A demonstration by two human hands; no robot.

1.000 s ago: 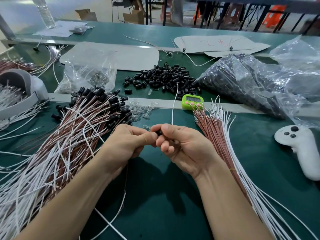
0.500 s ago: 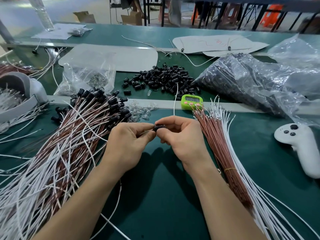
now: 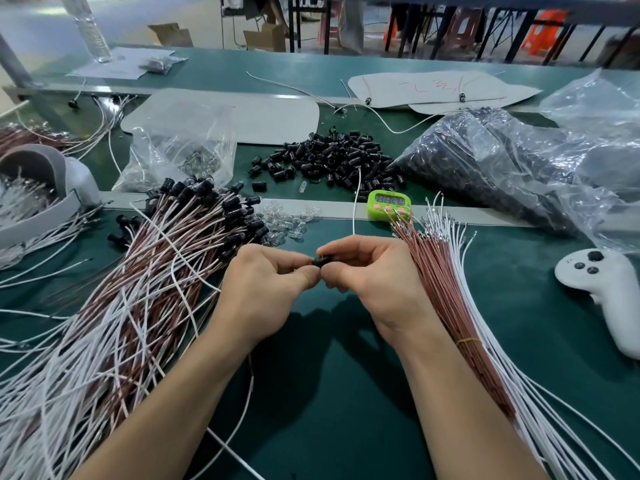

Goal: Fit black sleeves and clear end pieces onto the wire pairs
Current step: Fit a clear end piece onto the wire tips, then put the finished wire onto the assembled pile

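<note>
Sleeve (image 3: pixel 318 261) is being pinched between both hands, left (image 3: pixel 263 289) and right (image 3: pixel 374 278), above the worktop (image 3: pixel 346 393), likely for seating on its wires.

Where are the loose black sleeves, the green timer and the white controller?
loose black sleeves (image 3: pixel 332 157), head view, middle of the pile.
green timer (image 3: pixel 388 202), head view, its display face.
white controller (image 3: pixel 607 289), head view, upper body below the buttons.

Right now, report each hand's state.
Left hand: closed, pinching the small black plastic sleeve.
Right hand: closed, pinching the same sleeve's other end.
</note>
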